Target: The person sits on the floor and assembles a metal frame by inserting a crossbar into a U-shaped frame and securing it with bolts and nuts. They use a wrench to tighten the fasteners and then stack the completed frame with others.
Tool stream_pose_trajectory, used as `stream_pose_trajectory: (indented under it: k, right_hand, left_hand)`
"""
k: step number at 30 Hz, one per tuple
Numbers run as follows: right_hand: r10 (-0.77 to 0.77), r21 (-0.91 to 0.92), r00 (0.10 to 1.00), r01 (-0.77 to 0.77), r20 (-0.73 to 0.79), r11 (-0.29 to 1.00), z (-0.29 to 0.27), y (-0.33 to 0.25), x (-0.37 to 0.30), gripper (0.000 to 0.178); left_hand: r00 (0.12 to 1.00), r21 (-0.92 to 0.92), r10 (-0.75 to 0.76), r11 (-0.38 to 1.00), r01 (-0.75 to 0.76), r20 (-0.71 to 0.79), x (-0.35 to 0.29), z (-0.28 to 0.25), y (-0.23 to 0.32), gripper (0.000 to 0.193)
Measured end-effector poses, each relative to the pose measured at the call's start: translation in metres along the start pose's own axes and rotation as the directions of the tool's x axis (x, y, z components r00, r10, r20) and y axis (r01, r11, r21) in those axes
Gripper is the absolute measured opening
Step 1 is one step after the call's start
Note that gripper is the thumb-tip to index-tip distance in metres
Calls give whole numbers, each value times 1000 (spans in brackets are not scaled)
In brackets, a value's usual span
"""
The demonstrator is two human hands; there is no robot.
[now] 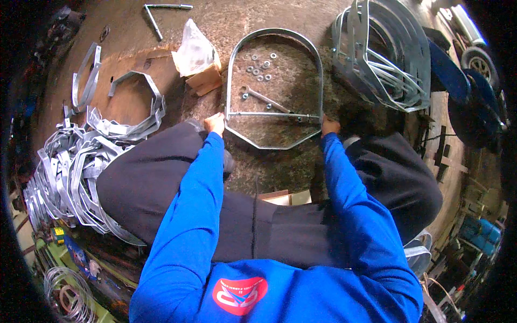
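Note:
A galvanized steel band (229,81), rounded at the far end and angular at the near end, lies on the floor between my knees. A thin metal rod (258,114) crosses its lower part from side to side. My left hand (214,124) is closed on the band's left side, near the rod's end. On the opposite side my right hand (330,126) grips the band at about the same height; its fingers are partly hidden. Inside the outline lie a spanner (267,99) and several loose nuts and washers (265,65).
Many bent steel bands (75,167) are heaped by my left knee. More formed bands (366,59) stand stacked at the far right. Ahead on the left are a small carton with a plastic bag (196,51) and an L-shaped bar tool (153,22). Wire coils (67,296) lie at lower left.

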State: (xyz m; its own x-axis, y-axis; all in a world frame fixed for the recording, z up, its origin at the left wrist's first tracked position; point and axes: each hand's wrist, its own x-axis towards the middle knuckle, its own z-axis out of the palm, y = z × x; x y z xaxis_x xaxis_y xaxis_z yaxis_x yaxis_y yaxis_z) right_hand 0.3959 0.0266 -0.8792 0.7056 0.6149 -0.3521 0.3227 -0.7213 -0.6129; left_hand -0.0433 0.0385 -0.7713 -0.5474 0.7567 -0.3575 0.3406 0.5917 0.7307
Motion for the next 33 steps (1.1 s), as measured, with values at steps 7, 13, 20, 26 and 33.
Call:
stream_pose_trajectory:
  k: [7,13,20,26,33]
  right_hand:
    - [-27,-20,1000,27,16,999,-16,-22,-30,36]
    - [-244,-34,930,244,-275,969,-39,-46,-37,32]
    - [-754,20,624,768,204,641,-3,-194,-67,23]
    - [-715,-129,572,808,402,575,47,-260,-76,23]
    - [-832,-199,430,902,351,383,87,-247,-53,22]
  left_hand:
    - [991,-214,-127,968,133,39,7,5,-26,27]
    - [980,-25,-126,992,124,-157,-3,28,18,24]
    - [831,127,552,822,-556,64,-2,64,128,10]
    - [795,193,587,771,-607,154,33,131,125,21]
    - [789,225,603,758,-613,117,40,156,114,16]
